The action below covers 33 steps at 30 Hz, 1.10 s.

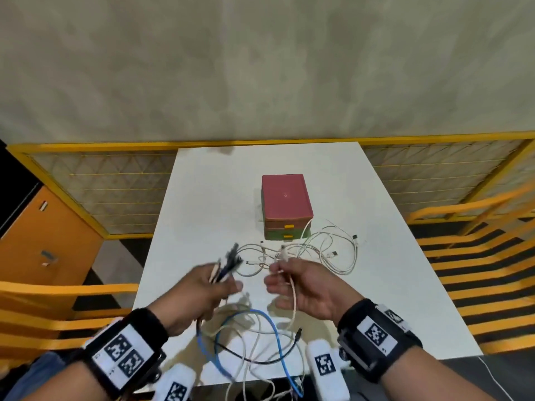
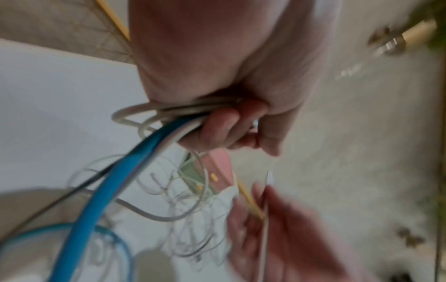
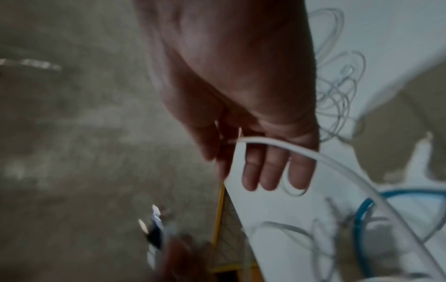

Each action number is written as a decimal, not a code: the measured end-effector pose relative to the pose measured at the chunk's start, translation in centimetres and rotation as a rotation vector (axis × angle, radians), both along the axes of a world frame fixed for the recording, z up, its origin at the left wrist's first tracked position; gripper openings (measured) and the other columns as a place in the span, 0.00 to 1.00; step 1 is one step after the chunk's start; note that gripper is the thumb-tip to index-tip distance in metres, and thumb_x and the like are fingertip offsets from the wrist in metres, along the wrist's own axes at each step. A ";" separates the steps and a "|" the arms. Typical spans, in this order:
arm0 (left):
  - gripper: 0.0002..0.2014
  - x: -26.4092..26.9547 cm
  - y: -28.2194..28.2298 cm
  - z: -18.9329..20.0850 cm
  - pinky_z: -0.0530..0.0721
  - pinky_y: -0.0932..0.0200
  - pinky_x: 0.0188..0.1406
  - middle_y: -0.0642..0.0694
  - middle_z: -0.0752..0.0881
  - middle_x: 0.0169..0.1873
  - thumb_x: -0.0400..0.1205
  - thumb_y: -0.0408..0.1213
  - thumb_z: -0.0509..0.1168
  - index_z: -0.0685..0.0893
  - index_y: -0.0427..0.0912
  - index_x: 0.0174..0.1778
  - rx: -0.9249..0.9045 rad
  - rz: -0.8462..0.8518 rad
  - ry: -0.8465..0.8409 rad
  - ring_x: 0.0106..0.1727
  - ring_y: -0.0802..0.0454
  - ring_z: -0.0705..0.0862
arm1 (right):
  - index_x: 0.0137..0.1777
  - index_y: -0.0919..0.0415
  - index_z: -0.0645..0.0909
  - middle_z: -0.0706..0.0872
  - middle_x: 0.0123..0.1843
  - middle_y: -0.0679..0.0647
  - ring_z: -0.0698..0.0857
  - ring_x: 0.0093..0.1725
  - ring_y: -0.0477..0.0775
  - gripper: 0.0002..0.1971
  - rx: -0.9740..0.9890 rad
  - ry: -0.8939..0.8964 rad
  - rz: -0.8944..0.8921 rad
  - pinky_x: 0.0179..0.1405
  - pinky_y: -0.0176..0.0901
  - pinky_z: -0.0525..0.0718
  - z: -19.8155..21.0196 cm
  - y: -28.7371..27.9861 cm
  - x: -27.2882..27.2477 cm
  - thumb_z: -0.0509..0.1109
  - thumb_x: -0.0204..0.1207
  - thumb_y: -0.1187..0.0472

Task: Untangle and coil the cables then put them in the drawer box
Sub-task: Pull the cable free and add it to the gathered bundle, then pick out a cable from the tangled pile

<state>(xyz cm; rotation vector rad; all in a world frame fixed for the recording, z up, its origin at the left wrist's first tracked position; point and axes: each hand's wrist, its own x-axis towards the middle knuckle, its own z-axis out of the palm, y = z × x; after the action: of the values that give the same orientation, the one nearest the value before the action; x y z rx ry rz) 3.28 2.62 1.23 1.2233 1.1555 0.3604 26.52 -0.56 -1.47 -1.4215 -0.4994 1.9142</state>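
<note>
My left hand (image 1: 215,287) grips a bundle of cables (image 2: 173,118), blue, white and black, whose plug ends (image 1: 230,263) stick up past the fingers, blurred. The loose lengths, among them the blue cable (image 1: 269,328), hang in loops over the table's near edge. My right hand (image 1: 285,280) pinches one white cable (image 3: 301,150) between thumb and forefinger; it trails down toward the hanging loops. Beyond both hands a tangle of thin white cables (image 1: 315,253) lies on the white table (image 1: 202,198), in front of the drawer box (image 1: 286,206), pink on top, green below, its drawers closed.
Yellow railing (image 1: 86,180) with wire mesh runs behind and beside the table. An orange cabinet (image 1: 43,241) stands at the left. Orange slatted frames (image 1: 477,270) flank the table on both sides.
</note>
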 end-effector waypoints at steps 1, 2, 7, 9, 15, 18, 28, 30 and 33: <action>0.12 0.5 0.5 0.4 0.62 0.62 0.18 0.50 0.65 0.22 0.81 0.33 0.71 0.74 0.43 0.38 0.001 0.091 -0.051 0.20 0.56 0.62 | 0.51 0.62 0.86 0.87 0.44 0.55 0.84 0.41 0.51 0.11 0.025 -0.117 0.145 0.36 0.44 0.83 0.1 -0.9 0.1 0.67 0.82 0.55; 0.11 0.9 1.0 0.8 0.62 0.62 0.19 0.49 0.64 0.22 0.82 0.33 0.70 0.74 0.43 0.37 0.010 0.145 -0.087 0.20 0.55 0.62 | 0.51 0.65 0.87 0.84 0.42 0.54 0.80 0.39 0.50 0.13 0.058 -0.246 0.290 0.35 0.41 0.79 -0.1 -1.9 0.4 0.69 0.80 0.54; 0.03 3.0 2.4 2.8 0.69 0.59 0.21 0.50 0.66 0.22 0.83 0.32 0.68 0.83 0.36 0.45 0.111 0.154 -0.148 0.20 0.53 0.64 | 0.28 0.58 0.70 0.71 0.28 0.51 0.72 0.31 0.52 0.18 0.219 -0.944 1.131 0.28 0.42 0.64 -1.5 -6.8 2.4 0.66 0.78 0.52; 0.07 3.9 2.6 3.1 0.70 0.59 0.21 0.51 0.66 0.20 0.84 0.33 0.65 0.86 0.33 0.50 0.112 0.159 -0.168 0.19 0.54 0.64 | 0.34 0.61 0.77 0.80 0.34 0.55 0.80 0.40 0.58 0.12 0.191 -1.013 1.267 0.32 0.41 0.70 -2.5 -8.0 3.4 0.67 0.75 0.55; 0.14 6.3 3.0 3.8 0.75 0.54 0.31 0.48 0.66 0.20 0.88 0.38 0.59 0.86 0.32 0.50 0.119 0.196 -0.301 0.20 0.49 0.70 | 0.55 0.52 0.88 0.91 0.55 0.48 0.87 0.46 0.47 0.19 0.085 -0.835 0.977 0.45 0.40 0.82 -3.4 -6.6 6.6 0.70 0.69 0.44; 0.15 7.2 2.9 4.3 0.82 0.55 0.33 0.43 0.74 0.21 0.88 0.39 0.58 0.86 0.32 0.50 0.166 0.165 -0.302 0.25 0.46 0.79 | 0.41 0.54 0.85 0.89 0.38 0.51 0.83 0.32 0.47 0.06 0.142 -0.928 0.360 0.32 0.36 0.79 -5.7 -2.3 10.6 0.68 0.76 0.57; 0.14 7.1 2.5 4.6 0.83 0.57 0.34 0.40 0.76 0.21 0.84 0.42 0.66 0.88 0.34 0.45 0.202 0.130 -0.264 0.28 0.43 0.82 | 0.81 0.40 0.67 0.74 0.68 0.65 0.80 0.65 0.71 0.29 0.069 -1.375 0.216 0.66 0.56 0.79 -12.9 8.1 21.4 0.55 0.83 0.64; 0.16 6.4 2.4 4.5 0.83 0.60 0.33 0.40 0.77 0.21 0.82 0.43 0.67 0.87 0.29 0.46 0.205 0.143 -0.250 0.28 0.43 0.82 | 0.81 0.40 0.68 0.71 0.70 0.63 0.76 0.69 0.70 0.28 0.030 -1.425 0.376 0.68 0.56 0.77 -13.7 8.6 20.9 0.57 0.82 0.63; 0.19 5.7 2.5 4.3 0.84 0.60 0.34 0.40 0.78 0.21 0.79 0.43 0.64 0.85 0.26 0.46 0.212 0.153 -0.221 0.28 0.44 0.83 | 0.72 0.54 0.77 0.76 0.69 0.64 0.80 0.66 0.69 0.21 0.059 -1.509 0.453 0.64 0.53 0.80 -14.2 8.7 20.5 0.61 0.80 0.64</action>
<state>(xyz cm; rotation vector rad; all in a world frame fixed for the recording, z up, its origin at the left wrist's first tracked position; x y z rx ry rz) 9.03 5.10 5.52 1.2456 1.0406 0.7307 47.03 8.10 -15.67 -2.6721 -1.5978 0.6803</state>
